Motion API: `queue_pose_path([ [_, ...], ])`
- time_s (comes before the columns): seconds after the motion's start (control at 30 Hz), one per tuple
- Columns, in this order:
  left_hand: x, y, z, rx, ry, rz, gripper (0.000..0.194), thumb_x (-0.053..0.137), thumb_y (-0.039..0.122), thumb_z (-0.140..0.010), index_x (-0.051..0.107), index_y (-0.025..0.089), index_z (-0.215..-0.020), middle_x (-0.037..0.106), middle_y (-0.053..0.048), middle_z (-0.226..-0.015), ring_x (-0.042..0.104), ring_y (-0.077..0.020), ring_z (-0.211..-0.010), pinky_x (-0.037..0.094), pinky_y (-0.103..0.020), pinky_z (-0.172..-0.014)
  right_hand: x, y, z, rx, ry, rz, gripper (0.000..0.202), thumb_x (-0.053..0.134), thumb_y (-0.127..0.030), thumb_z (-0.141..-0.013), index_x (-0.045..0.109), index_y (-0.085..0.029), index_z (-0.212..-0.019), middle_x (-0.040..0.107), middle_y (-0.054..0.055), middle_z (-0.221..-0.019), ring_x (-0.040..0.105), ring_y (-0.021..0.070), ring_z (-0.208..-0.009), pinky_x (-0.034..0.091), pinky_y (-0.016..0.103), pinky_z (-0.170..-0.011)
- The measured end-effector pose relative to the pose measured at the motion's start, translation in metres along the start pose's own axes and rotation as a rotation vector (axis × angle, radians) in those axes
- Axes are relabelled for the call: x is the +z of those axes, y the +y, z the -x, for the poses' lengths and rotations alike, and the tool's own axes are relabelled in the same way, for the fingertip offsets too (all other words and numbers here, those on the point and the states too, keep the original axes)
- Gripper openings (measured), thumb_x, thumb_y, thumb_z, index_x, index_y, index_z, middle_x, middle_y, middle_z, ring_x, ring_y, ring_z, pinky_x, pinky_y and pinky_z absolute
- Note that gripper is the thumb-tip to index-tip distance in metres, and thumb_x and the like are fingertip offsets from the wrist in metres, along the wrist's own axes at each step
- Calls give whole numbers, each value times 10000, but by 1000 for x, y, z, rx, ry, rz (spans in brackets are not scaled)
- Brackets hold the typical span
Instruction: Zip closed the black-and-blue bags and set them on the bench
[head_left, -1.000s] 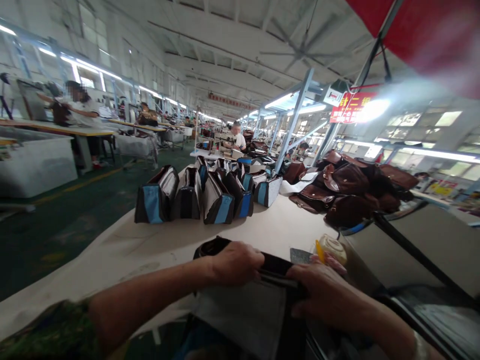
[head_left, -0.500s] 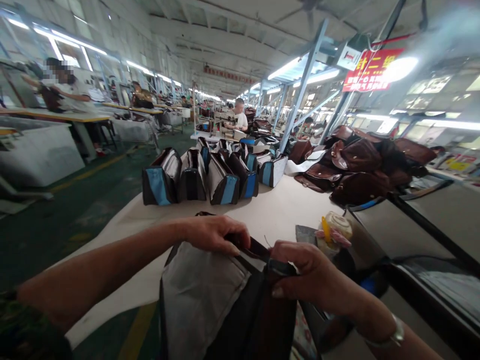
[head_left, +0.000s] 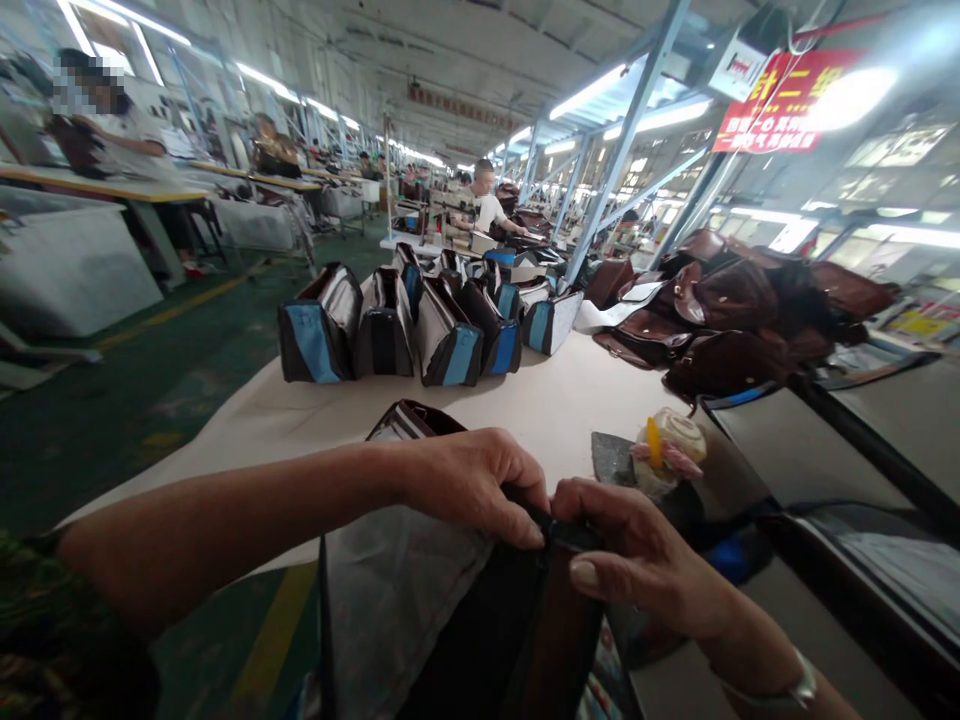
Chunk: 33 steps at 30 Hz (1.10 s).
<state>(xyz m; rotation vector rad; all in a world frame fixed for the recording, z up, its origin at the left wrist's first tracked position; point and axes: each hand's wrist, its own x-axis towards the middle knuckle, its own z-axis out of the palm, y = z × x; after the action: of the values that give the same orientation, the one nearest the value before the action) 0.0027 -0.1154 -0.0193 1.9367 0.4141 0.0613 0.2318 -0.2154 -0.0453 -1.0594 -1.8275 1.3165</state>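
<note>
A dark bag with grey panels (head_left: 405, 590) is at the near edge of the table, its opening facing up. My left hand (head_left: 480, 487) is closed on the bag's top edge, thumb on the near side and fingers over the rim. Close to its right, my right hand (head_left: 637, 560) pinches the dark edge at the bag's corner, with a bracelet on the wrist. The fingertips of both hands almost meet there. The inside of the bag is mostly hidden by my left hand.
Several grey bags with blue strips (head_left: 457, 340) stand across the pale table (head_left: 577, 400). Brown leather bags (head_left: 727, 300) are heaped at the right. A tape roll (head_left: 679, 435) and larger grey-black pieces (head_left: 795, 440) lie nearer. People work beyond.
My left hand has slid right along the bag's edge, up to my right hand. The view has shifted slightly, and a person in the background now reaches an arm out to the right.
</note>
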Motion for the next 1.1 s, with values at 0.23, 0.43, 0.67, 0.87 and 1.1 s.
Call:
queue_pose_path([
  [0.23, 8, 3, -7, -85, 33, -18, 199, 707, 299, -769, 725, 155, -905, 589, 45, -701, 515, -112, -639, 360, -214, -543, 12, -1, -7, 94, 77, -54, 245, 699, -373, -855, 577, -172, -786, 468, -30, -735, 377, 126, -694, 315, 249, -610],
  [0.43, 8, 0, -14, -78, 15, 8, 258, 730, 361, -770, 726, 142, -907, 601, 34, -710, 518, -119, -653, 366, -218, -551, 19, 10, -5, 166, 181, -195, 155, 678, -286, -790, 592, -164, -749, 453, -51, -652, 324, 104, -622, 240, 257, -556],
  [0.67, 9, -3, -17, -5, 81, -153, 153, 638, 192, -787, 758, 130, -859, 629, 26, -670, 557, -113, -617, 374, -208, -533, 24, 17, -4, 144, 287, -163, 121, 683, -250, -784, 601, -166, -753, 480, -55, -631, 358, 103, -601, 260, 254, -540],
  [0.87, 18, -8, -6, 298, 219, -341, 118, 678, 145, -825, 792, 137, -854, 608, -22, -763, 575, -129, -709, 435, -226, -666, 32, 24, 0, -130, 414, 119, 63, 647, -124, -820, 672, -182, -816, 574, -21, -727, 509, 123, -666, 384, 243, -598],
  [1.1, 9, 3, 2, 43, 97, -195, 419, 547, 455, -992, 781, 151, -825, 571, -11, -727, 554, -137, -701, 428, -241, -681, 31, 18, 12, -538, 236, 603, 305, 486, -3, -923, 656, -163, -1118, 618, 68, -891, 566, 154, -736, 449, 261, -624],
])
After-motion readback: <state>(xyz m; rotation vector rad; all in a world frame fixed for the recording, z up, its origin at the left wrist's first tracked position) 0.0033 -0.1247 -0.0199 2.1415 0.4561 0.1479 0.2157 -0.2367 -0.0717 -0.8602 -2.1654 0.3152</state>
